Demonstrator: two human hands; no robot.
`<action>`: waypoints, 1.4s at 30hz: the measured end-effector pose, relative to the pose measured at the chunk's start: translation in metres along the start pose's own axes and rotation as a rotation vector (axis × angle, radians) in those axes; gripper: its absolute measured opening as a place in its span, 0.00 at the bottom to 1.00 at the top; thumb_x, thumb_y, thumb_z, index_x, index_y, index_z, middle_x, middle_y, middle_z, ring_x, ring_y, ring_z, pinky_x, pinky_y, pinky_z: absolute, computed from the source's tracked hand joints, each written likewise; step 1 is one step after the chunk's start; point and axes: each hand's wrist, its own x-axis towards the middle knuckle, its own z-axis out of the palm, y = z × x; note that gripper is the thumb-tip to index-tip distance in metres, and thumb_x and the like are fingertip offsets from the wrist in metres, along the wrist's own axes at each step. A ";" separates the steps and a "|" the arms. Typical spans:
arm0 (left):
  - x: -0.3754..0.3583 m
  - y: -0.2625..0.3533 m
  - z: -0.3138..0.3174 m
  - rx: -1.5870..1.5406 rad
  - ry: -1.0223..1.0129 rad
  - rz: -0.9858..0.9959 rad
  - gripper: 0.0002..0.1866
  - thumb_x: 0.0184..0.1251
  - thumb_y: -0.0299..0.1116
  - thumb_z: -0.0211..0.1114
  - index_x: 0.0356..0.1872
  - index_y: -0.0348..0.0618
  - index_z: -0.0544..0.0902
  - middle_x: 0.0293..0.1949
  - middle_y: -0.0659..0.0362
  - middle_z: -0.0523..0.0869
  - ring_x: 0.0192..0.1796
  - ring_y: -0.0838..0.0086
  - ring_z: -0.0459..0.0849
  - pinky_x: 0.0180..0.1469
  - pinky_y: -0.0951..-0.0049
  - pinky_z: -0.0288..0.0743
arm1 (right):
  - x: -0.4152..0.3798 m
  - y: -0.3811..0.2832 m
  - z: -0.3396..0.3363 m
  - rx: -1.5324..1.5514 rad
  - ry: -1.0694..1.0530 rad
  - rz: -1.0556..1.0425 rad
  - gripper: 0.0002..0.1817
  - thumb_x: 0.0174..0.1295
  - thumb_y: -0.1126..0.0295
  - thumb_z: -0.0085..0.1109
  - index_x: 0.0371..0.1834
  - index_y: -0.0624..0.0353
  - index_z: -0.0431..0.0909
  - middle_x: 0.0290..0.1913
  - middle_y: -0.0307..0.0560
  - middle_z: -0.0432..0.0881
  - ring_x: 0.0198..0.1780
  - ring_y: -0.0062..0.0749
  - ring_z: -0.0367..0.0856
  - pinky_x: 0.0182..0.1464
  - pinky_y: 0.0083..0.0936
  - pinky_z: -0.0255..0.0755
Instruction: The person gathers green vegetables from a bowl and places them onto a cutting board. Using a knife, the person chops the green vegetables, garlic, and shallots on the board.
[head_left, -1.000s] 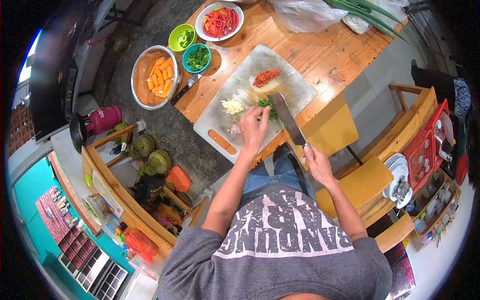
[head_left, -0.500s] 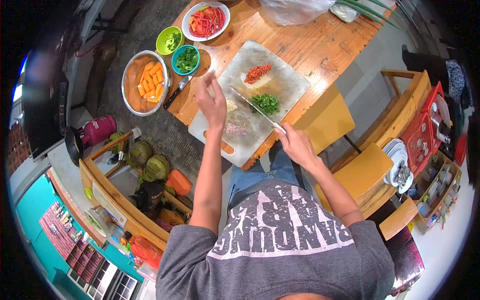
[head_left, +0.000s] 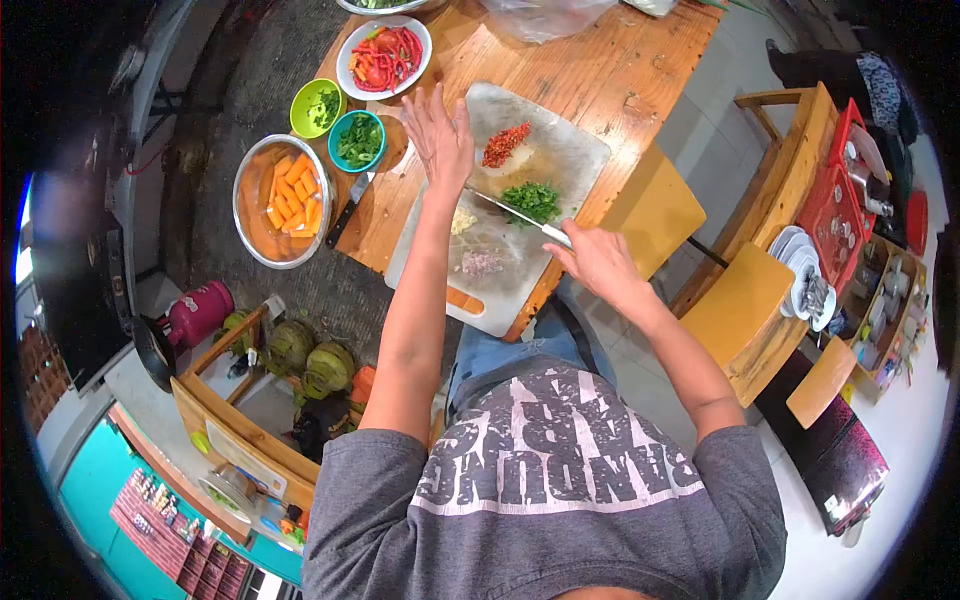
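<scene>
My right hand (head_left: 595,255) is wrapped round the white handle of a knife (head_left: 510,210), whose blade lies across the cutting board beside chopped green herbs (head_left: 531,202). Fingers spread and holding nothing, my left hand (head_left: 438,138) is raised over the board's left edge. On the white cutting board (head_left: 575,150) are also chopped red chili (head_left: 506,145), minced pale pieces (head_left: 462,220) and chopped shallot (head_left: 481,263). A teal bowl of greens (head_left: 357,141) stands left of my left hand, near a white bowl of red chilies and tomatoes (head_left: 384,59).
A metal bowl of carrot pieces (head_left: 292,202) and a black-handled knife (head_left: 350,212) lie at the left of the wooden table (head_left: 640,60). A green bowl (head_left: 318,108) is behind them. Plastic bags are at the far edge. A yellow chair (head_left: 655,210) stands to the right.
My left hand has moved forward and its fingers have spread. My right hand still holds the knife by the herbs. The view has shifted, showing another bowl at the top.
</scene>
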 end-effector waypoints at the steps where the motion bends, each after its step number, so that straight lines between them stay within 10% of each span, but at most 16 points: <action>1: 0.001 -0.002 0.001 -0.019 0.000 -0.019 0.29 0.78 0.49 0.47 0.70 0.39 0.65 0.72 0.40 0.59 0.78 0.42 0.46 0.75 0.39 0.40 | 0.003 0.002 0.001 -0.019 0.018 0.009 0.21 0.66 0.51 0.59 0.39 0.62 0.77 0.23 0.57 0.82 0.28 0.56 0.83 0.31 0.49 0.75; 42: -0.017 0.031 -0.004 0.050 -0.103 0.167 0.32 0.78 0.50 0.45 0.74 0.41 0.57 0.77 0.45 0.53 0.79 0.46 0.44 0.68 0.24 0.38 | 0.014 0.043 0.027 -0.088 0.011 0.198 0.06 0.51 0.72 0.66 0.32 0.59 0.84 0.28 0.58 0.84 0.35 0.54 0.86 0.40 0.46 0.79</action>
